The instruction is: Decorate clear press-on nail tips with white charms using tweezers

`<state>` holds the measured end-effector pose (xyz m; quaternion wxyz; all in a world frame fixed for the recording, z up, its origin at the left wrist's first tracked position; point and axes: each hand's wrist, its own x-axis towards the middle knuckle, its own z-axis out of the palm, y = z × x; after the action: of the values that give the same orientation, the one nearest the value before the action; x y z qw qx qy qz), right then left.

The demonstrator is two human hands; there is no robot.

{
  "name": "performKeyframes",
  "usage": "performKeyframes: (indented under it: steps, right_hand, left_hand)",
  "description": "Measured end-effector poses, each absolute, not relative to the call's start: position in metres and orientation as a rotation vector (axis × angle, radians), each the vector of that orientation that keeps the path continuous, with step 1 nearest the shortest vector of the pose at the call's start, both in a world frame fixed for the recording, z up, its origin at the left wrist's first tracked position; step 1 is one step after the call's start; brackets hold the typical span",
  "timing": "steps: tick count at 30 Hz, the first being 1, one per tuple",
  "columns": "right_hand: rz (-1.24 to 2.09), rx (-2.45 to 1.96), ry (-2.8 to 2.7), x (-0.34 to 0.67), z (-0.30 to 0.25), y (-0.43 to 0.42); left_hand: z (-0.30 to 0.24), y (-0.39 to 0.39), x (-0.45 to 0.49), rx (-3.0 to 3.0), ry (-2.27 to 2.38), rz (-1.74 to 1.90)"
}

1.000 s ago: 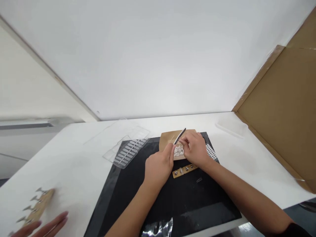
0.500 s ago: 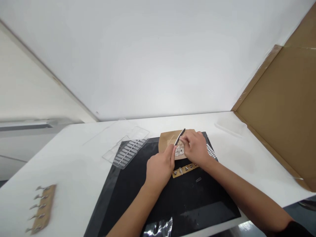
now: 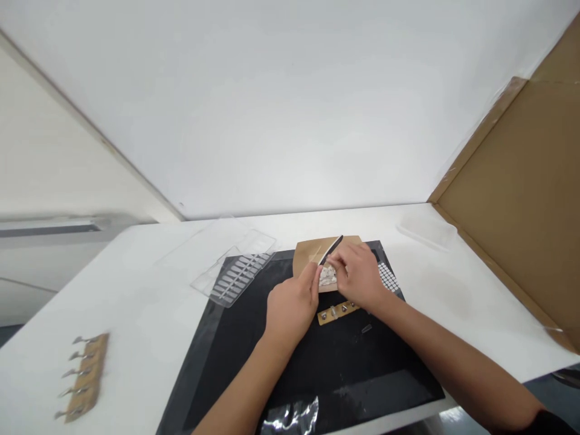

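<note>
My left hand (image 3: 292, 302) is closed around one end of a slim nail file (image 3: 334, 245), black with a pale edge, which slants up to the right. Against the file's near side, the fingertips of my right hand (image 3: 357, 269) are pinched together; whatever lies between them is too small to make out. Beneath both hands is a brown paper piece (image 3: 306, 251) with whitish crumpled material (image 3: 327, 277) on it. Just nearer to me, a wooden strip with metal studs (image 3: 334, 312) lies on the black mat (image 3: 254, 350), partly hidden by my right hand. A small clear nail tip (image 3: 367, 328) rests beside it.
A clear tray of false nail tips (image 3: 240, 277) overlaps the mat's far left corner. A second wooden strip with metal stems (image 3: 88, 377) stands at left. White dot stickers (image 3: 388, 278), a transparent lid (image 3: 426, 232) and a cardboard panel (image 3: 512, 205) are on the right.
The whole view has shifted slightly. Both hands keep their hold beside the file, with the right fingertips a little lower along it.
</note>
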<state>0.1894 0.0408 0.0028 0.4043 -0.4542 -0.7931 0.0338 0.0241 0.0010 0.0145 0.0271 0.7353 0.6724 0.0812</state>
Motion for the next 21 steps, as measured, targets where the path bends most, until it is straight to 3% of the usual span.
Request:
performKeyframes:
  steps: [9,21]
  right_hand:
    - [0.273,-1.128,-1.86,0.197,0.006,0.029]
    - [-0.009,-1.032,-1.865,0.21,-0.006,0.016]
  left_hand:
    - [0.027,0.009,0.008,2.078,2.36,0.42]
    - [0.028,0.013,-0.011,1.963,2.458,0.356]
